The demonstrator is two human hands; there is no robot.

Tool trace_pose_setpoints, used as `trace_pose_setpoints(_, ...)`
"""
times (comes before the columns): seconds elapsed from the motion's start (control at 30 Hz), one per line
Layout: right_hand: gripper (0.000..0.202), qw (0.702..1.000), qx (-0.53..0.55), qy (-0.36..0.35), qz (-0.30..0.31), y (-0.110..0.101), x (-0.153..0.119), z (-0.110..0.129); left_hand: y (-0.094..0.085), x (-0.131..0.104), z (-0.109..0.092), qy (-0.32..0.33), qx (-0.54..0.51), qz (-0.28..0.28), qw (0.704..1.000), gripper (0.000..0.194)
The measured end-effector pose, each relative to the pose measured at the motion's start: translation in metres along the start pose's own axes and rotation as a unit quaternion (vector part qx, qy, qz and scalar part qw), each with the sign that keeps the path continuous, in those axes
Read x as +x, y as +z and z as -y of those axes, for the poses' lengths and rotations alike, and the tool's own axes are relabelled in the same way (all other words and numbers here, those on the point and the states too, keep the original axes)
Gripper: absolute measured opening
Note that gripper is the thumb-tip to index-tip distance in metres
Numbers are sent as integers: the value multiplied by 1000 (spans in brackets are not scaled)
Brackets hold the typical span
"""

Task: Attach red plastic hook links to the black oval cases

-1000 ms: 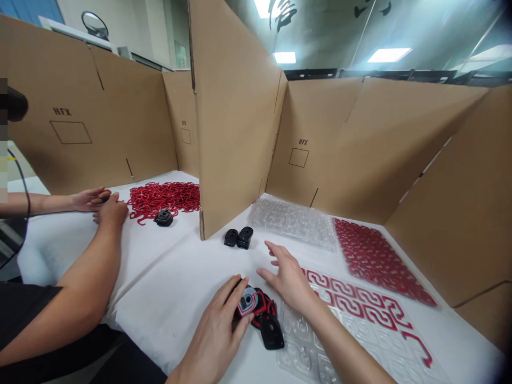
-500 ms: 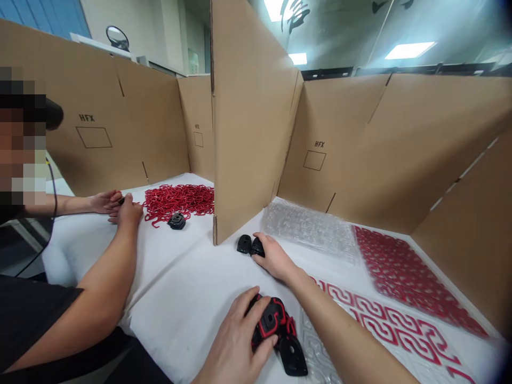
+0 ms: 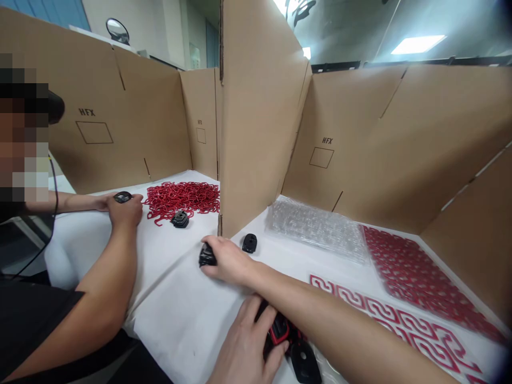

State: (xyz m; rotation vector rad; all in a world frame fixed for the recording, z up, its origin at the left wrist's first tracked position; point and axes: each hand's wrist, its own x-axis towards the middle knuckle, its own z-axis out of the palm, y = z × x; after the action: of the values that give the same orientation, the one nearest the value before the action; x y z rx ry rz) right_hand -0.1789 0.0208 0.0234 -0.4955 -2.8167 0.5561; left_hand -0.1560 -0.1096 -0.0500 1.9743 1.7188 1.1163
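Note:
My right hand (image 3: 226, 261) reaches across to the left, closed on a small stack of glossy black plastic covers (image 3: 207, 255) at the table near the divider's lower corner. Just right of it, apart, lies one black cover with a small hole (image 3: 250, 243). Close to me, my left hand (image 3: 250, 341) is curled over a cluster of black covers with red trim (image 3: 279, 329), partly hidden by its fingers and my right forearm. Against the cluster's right side leans another black cover (image 3: 304, 361).
A cardboard divider (image 3: 256, 128) stands between me and a co-worker, whose hands (image 3: 124, 208) hold a black cover. Beside them lie a red pile of curved strips (image 3: 182, 197) and a black stack (image 3: 180, 219). Clear plastic sheets (image 3: 316, 226) and red-patterned sheets (image 3: 424, 277) lie right.
My right hand has moved left with the black covers, away from the single cover, which stays put. My left hand stays on the cluster. The co-worker's black cover is now more visible.

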Motion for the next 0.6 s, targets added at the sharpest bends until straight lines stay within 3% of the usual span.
trace_pose_setpoints(0.17, 54, 999, -38, 32, 10, 27, 35, 10, 3, 1, 5, 3, -2, -2, 1000, 65)
trace_pose_setpoints(0.3, 50, 997, -57, 47, 21, 29, 42, 13, 7, 1, 6, 15, 14, -11, 1000, 67)
trace_pose_setpoints(0.43, 72, 997, -62, 50, 25, 12, 25, 18, 8, -1, 6, 21, 32, -14, 999, 66)
trace_pose_setpoints(0.53, 42, 995, -76, 60, 13, -15, -2, 5, 9, -2, 9, 27, 54, -13, 998, 64)
trace_pose_setpoints(0.6, 32, 992, -95, 82, -13, -33, -19, -15, 10, -2, 11, 28, 62, -11, 998, 61)
